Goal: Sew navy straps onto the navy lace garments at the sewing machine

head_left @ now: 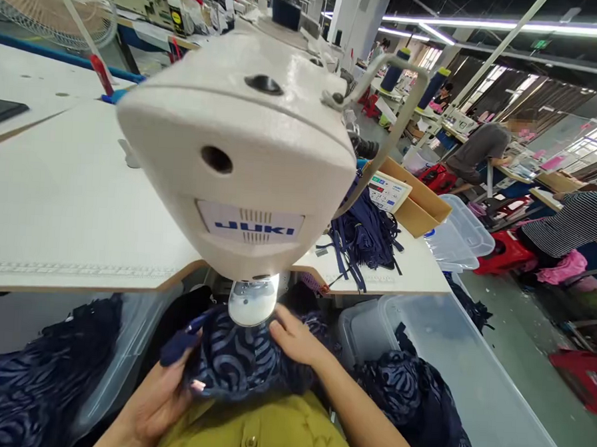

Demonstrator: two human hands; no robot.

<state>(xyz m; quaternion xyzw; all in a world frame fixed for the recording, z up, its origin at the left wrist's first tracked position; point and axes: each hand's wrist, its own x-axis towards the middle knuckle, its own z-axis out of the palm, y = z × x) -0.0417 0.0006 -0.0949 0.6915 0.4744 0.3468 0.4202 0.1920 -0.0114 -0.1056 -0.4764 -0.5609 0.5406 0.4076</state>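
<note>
A navy garment (241, 354) with a swirling pattern, curved like a bra cup, lies in front of me beneath the head of a white sewing machine (238, 127). My left hand (164, 393) is closed around its left edge, near a plain dark-blue part. On the other side, my right hand (295, 337) grips the cloth, thumb and fingers close to the clear eye guard (253, 302). The guard covers the needle area, so the needle and presser foot cannot be made out. Part of the garment's far side is hidden behind the guard and machine.
Navy patterned pieces lie heaped at left (25, 376) and at right (414, 403), by clear plastic bins (476, 366). A bundle of navy straps (365, 230) rests on the white table (70, 191) beside a control panel (387, 191) and cardboard box (422, 206). Co-workers sit farther right.
</note>
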